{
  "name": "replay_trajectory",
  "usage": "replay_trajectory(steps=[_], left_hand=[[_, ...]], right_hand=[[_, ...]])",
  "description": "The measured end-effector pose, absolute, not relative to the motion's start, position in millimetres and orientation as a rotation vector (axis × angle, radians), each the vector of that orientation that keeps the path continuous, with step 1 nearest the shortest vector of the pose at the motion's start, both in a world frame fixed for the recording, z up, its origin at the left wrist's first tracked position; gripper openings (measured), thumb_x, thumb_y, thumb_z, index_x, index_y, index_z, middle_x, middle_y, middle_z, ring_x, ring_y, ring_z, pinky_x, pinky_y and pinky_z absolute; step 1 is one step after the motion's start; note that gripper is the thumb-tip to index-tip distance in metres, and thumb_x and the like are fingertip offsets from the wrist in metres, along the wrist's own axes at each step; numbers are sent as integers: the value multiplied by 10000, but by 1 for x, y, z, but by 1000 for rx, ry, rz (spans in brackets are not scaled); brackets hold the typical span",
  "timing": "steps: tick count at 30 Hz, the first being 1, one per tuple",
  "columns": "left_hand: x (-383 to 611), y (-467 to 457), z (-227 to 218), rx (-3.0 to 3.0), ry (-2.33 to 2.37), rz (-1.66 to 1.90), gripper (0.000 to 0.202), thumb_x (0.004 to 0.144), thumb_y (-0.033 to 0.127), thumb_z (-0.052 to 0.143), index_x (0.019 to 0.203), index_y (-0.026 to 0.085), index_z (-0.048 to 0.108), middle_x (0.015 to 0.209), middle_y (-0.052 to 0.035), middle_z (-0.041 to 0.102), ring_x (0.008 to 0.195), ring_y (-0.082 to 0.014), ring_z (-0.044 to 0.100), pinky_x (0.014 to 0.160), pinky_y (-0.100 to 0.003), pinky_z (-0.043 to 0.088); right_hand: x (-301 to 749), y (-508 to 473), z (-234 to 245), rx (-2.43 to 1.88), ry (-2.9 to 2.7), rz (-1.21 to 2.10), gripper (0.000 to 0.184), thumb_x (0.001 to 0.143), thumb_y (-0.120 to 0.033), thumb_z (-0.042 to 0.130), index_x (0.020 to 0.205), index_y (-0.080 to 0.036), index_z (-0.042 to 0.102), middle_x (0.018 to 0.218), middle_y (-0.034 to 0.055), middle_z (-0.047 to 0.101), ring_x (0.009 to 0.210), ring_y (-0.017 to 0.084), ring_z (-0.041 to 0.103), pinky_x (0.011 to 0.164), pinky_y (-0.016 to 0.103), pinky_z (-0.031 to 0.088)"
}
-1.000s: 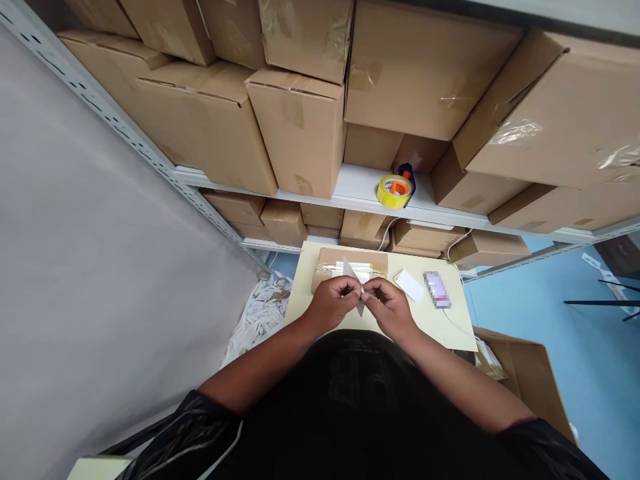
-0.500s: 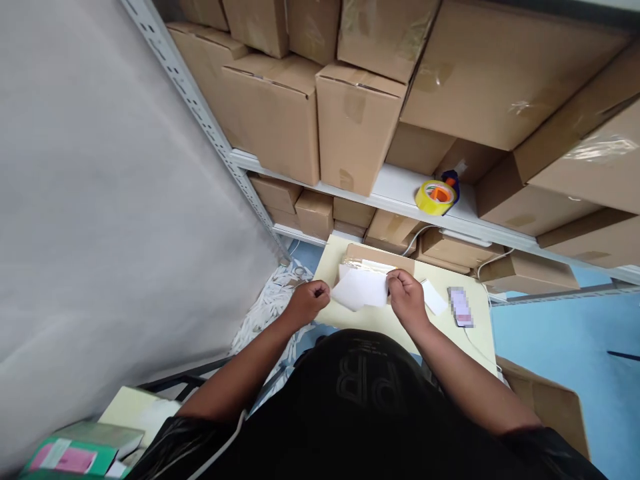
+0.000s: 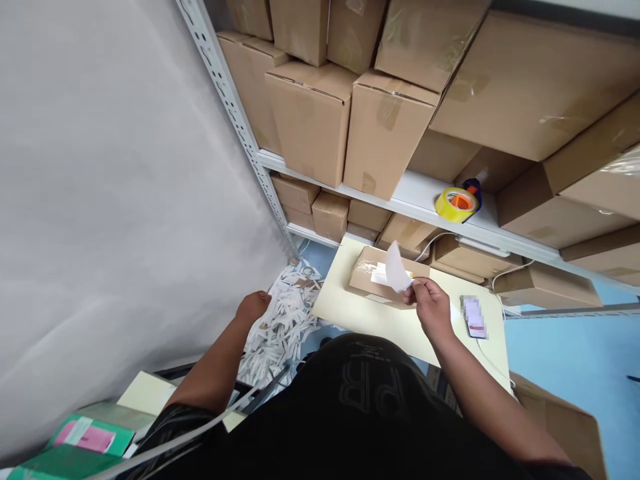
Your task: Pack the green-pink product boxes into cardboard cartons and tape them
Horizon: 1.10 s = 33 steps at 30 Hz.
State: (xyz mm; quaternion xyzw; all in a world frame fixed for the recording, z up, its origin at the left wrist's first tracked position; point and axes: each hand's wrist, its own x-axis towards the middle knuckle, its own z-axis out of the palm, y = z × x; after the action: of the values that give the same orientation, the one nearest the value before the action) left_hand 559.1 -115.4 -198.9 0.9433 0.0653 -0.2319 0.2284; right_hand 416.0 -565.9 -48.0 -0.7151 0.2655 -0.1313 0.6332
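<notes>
My right hand (image 3: 429, 305) pinches a white paper sheet (image 3: 396, 268), which stands up from the fingers and curls a little. Behind and below the sheet, a cardboard box (image 3: 361, 283) with clear tape and a white label (image 3: 379, 273) lies on the cream table (image 3: 333, 297). My left hand (image 3: 253, 307) is closed, off the table's left side above a heap of white paper strips (image 3: 280, 327). Whatever its fingers hold, if anything, is hidden.
A phone (image 3: 473, 317) with a cable lies at the table's right. Stacked cartons (image 3: 310, 123) fill the rack, where a yellow tape roll in a dispenser (image 3: 456, 204) sits on a shelf. A grey wall (image 3: 125, 167) bounds the left.
My left hand has moved left and down, away from the paper and over the strips. My right hand has raised the sheet, uncovering the box and its label. The view has shifted.
</notes>
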Motion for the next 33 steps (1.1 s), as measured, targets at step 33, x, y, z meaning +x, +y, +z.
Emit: replay_trajectory(steps=[33], left_hand=[[586, -427, -145, 2761, -858, -168, 370, 952, 451, 618, 1145, 140, 670, 1192, -190, 652, 1181, -360, 591, 1006, -463, 449]], right_hand=[[430, -607, -163, -2796, 470, -207, 269, 967, -312, 527, 1052, -214, 762, 1111, 124, 630, 1075, 301, 528, 947, 441, 424]])
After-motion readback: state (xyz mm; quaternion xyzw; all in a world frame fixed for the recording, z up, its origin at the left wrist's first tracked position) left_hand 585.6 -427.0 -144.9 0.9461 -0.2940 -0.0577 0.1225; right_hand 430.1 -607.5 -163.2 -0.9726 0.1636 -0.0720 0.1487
